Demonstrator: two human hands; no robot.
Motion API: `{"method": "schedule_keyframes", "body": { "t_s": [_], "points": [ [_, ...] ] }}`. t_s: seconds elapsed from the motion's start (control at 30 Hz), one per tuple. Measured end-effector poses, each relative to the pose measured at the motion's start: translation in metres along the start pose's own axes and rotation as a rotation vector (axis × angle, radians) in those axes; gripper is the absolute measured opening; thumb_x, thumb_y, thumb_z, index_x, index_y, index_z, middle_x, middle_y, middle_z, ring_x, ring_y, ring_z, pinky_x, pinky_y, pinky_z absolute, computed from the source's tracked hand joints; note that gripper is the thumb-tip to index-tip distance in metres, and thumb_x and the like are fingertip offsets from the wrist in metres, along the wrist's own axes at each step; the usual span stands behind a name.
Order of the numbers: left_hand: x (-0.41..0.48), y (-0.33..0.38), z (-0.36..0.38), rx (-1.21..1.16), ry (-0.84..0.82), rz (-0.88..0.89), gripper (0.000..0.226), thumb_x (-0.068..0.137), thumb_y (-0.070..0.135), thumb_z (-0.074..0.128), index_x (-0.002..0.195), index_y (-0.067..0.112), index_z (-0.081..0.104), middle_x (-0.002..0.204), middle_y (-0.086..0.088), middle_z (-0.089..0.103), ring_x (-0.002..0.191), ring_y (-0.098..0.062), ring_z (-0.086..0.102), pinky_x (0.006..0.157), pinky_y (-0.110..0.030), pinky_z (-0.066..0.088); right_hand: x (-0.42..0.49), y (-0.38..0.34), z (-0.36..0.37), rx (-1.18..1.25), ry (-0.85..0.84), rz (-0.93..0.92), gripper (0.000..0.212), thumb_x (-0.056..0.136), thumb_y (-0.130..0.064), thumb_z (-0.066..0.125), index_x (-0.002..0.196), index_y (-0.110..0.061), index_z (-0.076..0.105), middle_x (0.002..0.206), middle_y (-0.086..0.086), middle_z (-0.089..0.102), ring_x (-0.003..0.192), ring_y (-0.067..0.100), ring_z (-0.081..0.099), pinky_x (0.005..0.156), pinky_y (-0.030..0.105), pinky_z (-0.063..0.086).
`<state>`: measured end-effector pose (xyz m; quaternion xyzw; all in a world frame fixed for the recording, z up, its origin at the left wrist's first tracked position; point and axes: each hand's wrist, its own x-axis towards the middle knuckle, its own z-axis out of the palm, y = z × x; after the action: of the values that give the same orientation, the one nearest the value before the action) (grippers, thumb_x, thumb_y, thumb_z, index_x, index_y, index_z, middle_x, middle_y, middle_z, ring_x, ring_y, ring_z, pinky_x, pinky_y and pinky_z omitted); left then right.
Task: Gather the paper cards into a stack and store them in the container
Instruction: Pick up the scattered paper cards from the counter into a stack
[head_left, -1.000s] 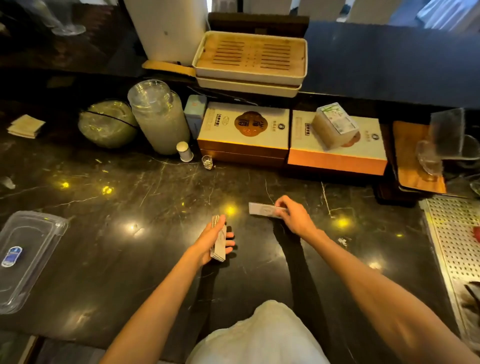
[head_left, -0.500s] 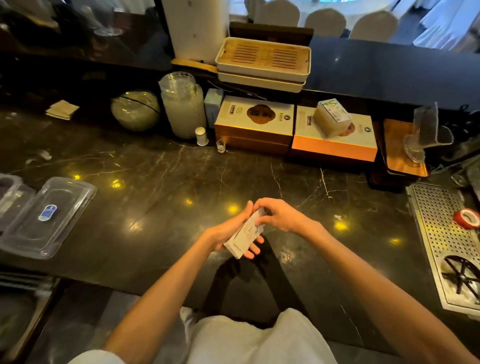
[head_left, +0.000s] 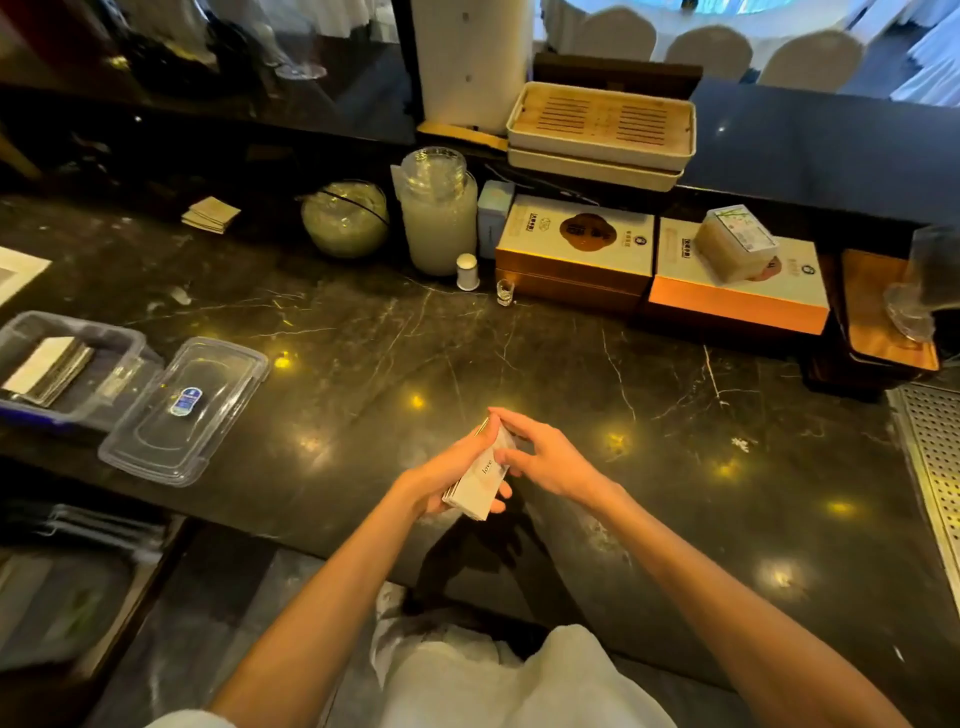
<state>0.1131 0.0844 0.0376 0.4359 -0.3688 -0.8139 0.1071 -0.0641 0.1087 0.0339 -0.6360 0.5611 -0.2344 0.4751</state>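
A stack of white paper cards (head_left: 480, 480) with the word "love" on the top card sits tilted in my left hand (head_left: 441, 473), just above the dark marble counter. My right hand (head_left: 545, 457) rests its fingers on the stack's top face and far end. At the far left stands a clear plastic container (head_left: 111, 345) with another pile of cards (head_left: 49, 366) inside. Its clear lid (head_left: 187, 408) lies flat on the counter beside it.
Along the counter's back stand a glass jar (head_left: 439, 218), a round bowl (head_left: 345, 218), two flat gift boxes (head_left: 576, 244), a small white bottle (head_left: 467, 271) and a tiny glass (head_left: 505, 292). A perforated metal tray (head_left: 935, 467) lies at the right edge. Folded napkins (head_left: 210, 214) lie back left.
My right hand brought a single card from the counter onto the stack in my left hand. The view shifted left, so the open container with cards came into sight.
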Motion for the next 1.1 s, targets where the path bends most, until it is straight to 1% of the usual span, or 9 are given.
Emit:
{"method": "schedule_keyframes", "body": {
  "t_s": [0.23,0.33,0.4,0.57,0.7,0.8,0.9,1.0,1.1],
  "points": [
    [-0.027,0.012,-0.064,-0.063,0.043,0.126,0.060,0.088,0.063,0.049,0.137,0.028,0.042,0.098,-0.013,0.069,0.078,-0.026,0.068,0.068,-0.040,0.062,0.042,-0.053,0.047,0.060,0.020,0.018,0.062,0.097,-0.018,0.057,0.153,-0.031,0.032,0.151,-0.004,0.046,0.134,0.008,0.047,0.109,0.031,0.044],
    [-0.031,0.029,-0.094,-0.133,0.146,0.256,0.066,0.086,0.057,0.049,0.138,0.017,0.041,0.112,-0.018,0.066,0.085,-0.027,0.068,0.077,-0.045,0.059,0.058,-0.079,0.077,0.325,0.128,0.072,0.061,0.100,-0.017,0.054,0.154,-0.026,0.028,0.151,-0.006,0.042,0.122,-0.001,0.054,0.096,0.023,0.051],
    [-0.031,0.041,-0.118,-0.176,0.240,0.321,0.067,0.083,0.055,0.050,0.135,0.013,0.044,0.107,-0.016,0.067,0.080,-0.024,0.070,0.074,-0.042,0.059,0.069,-0.091,0.101,0.440,0.251,0.170,0.057,0.101,-0.020,0.053,0.153,-0.023,0.031,0.155,-0.003,0.039,0.132,0.005,0.048,0.106,0.029,0.047],
    [-0.032,0.057,-0.169,-0.260,0.262,0.344,0.066,0.086,0.052,0.056,0.131,0.005,0.045,0.106,-0.021,0.064,0.073,-0.025,0.069,0.061,-0.034,0.061,0.090,-0.120,0.158,0.983,0.252,0.391,0.036,0.103,-0.018,0.047,0.139,-0.019,0.052,0.132,0.014,0.064,0.113,0.023,0.063,0.104,0.039,0.049],
    [-0.035,0.053,-0.187,-0.132,0.287,0.437,0.052,0.083,0.049,0.062,0.121,0.016,0.050,0.101,-0.013,0.072,0.087,-0.026,0.074,0.067,-0.035,0.059,0.111,-0.146,0.188,1.315,0.340,0.422,0.038,0.103,-0.007,0.041,0.140,-0.008,0.050,0.136,0.020,0.059,0.129,0.032,0.054,0.112,0.047,0.041],
    [-0.039,0.054,-0.202,-0.020,0.274,0.518,0.031,0.086,0.042,0.067,0.111,0.026,0.056,0.098,-0.010,0.074,0.092,-0.028,0.073,0.076,-0.035,0.056,0.124,-0.151,0.202,1.427,0.380,0.464,0.038,0.103,-0.004,0.041,0.139,-0.004,0.050,0.125,0.018,0.062,0.119,0.029,0.058,0.110,0.044,0.042],
    [-0.047,0.058,-0.221,0.040,0.186,0.559,0.019,0.089,0.027,0.068,0.106,0.026,0.061,0.108,-0.012,0.074,0.103,-0.029,0.070,0.084,-0.039,0.057,0.126,-0.141,0.206,1.276,0.395,0.472,0.033,0.102,-0.007,0.044,0.133,-0.009,0.055,0.128,0.014,0.063,0.123,0.029,0.058,0.104,0.043,0.048],
    [-0.059,0.054,-0.242,0.131,0.148,0.540,0.028,0.088,0.010,0.067,0.113,0.021,0.060,0.117,-0.011,0.070,0.112,-0.032,0.065,0.090,-0.049,0.056,0.124,-0.122,0.202,0.818,0.508,0.457,0.031,0.099,-0.009,0.053,0.129,-0.011,0.062,0.124,0.012,0.067,0.115,0.026,0.064,0.098,0.043,0.055],
    [-0.072,0.036,-0.261,0.354,0.187,0.549,0.049,0.088,0.008,0.068,0.132,0.025,0.055,0.128,-0.011,0.062,0.118,-0.029,0.060,0.097,-0.044,0.053,0.121,-0.110,0.207,0.304,0.632,0.338,0.030,0.094,-0.009,0.060,0.122,-0.015,0.069,0.116,0.002,0.071,0.106,0.014,0.065,0.092,0.020,0.053]
  ]
}}
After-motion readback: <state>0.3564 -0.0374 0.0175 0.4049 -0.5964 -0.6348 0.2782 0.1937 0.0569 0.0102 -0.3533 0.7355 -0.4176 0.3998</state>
